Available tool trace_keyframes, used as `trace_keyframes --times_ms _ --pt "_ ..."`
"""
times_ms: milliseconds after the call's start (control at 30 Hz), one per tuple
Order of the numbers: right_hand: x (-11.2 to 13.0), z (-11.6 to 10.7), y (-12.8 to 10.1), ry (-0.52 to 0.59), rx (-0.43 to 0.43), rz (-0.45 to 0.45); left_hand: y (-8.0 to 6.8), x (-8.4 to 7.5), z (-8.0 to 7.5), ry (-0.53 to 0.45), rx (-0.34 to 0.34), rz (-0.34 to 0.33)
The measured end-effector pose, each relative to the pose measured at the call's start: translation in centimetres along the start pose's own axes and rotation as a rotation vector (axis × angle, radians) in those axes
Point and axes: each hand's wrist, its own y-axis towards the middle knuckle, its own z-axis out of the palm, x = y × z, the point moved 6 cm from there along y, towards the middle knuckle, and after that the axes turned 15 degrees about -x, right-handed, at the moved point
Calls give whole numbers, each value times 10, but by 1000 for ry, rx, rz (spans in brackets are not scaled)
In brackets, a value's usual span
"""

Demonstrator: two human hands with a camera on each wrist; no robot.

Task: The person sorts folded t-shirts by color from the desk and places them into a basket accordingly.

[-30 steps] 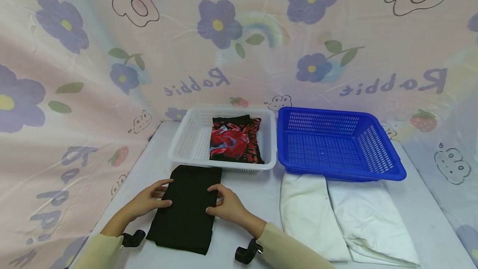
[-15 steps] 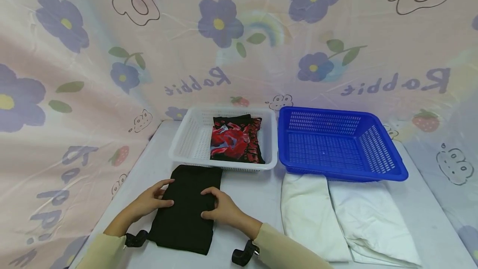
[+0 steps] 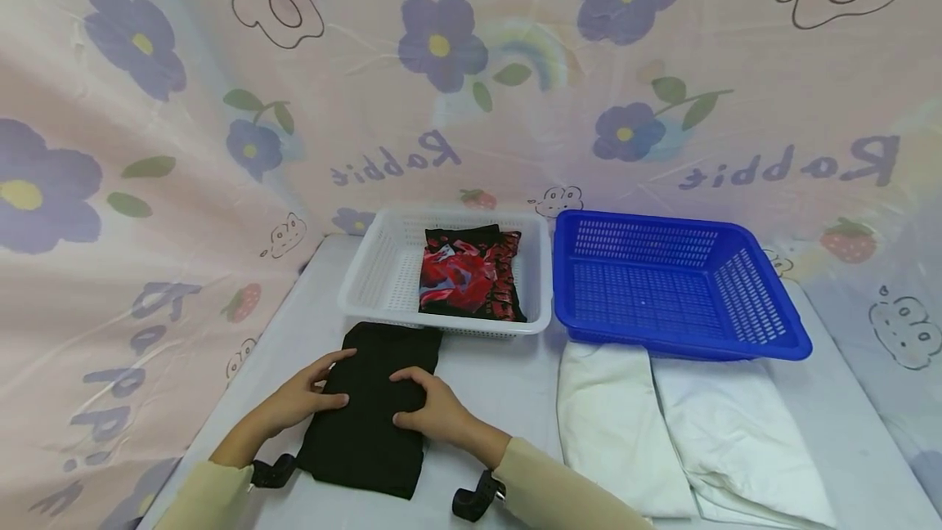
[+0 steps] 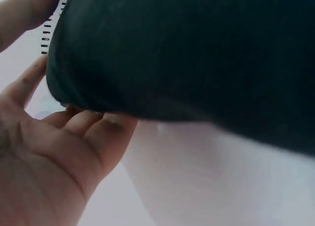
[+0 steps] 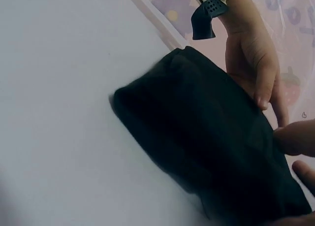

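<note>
A folded black cloth [image 3: 364, 432], perhaps a garment, lies on the table in front of the white basket. My left hand [image 3: 290, 403] holds its left edge, thumb and index finger over the top. In the left wrist view, other fingers of the left hand [image 4: 59, 152] tuck under the cloth [image 4: 187, 53]. My right hand [image 3: 445, 415] grips the right edge, its thumb and index fingertip well in on the upper face. Its remaining fingers are mostly hidden. The right wrist view shows the dark cloth [image 5: 197, 132] between both hands.
Behind the cloth, the white basket [image 3: 361, 317] contains folded red and black patterned fabric [image 3: 467, 276]. A blue basket [image 3: 684, 346] stands to its right. White folded cloths [image 3: 618, 432] lie before the blue basket. Printed curtains [image 3: 515, 129] enclose the back and sides.
My right hand has slid left, farther over the cloth's right edge. The left hand keeps its place on the left edge. The head view has shifted slightly.
</note>
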Motion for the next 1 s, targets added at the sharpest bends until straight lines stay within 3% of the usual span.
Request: trace_keyframes --times_ms 333,433,600,833,1000 --pt "-5 4 5 184 67 20 -5 -11 2 -12 47 63" --pt "-2 3 3 210 88 17 -6 -17 2 -16 63 94" --pt "9 -2 -3 211 99 -20 -11 -30 -2 3 35 154" --pt "28 -11 -14 207 125 -64 -22 -48 5 -227 151 223" --pt "38 -22 -19 188 135 -112 -27 -64 6 -301 159 269"
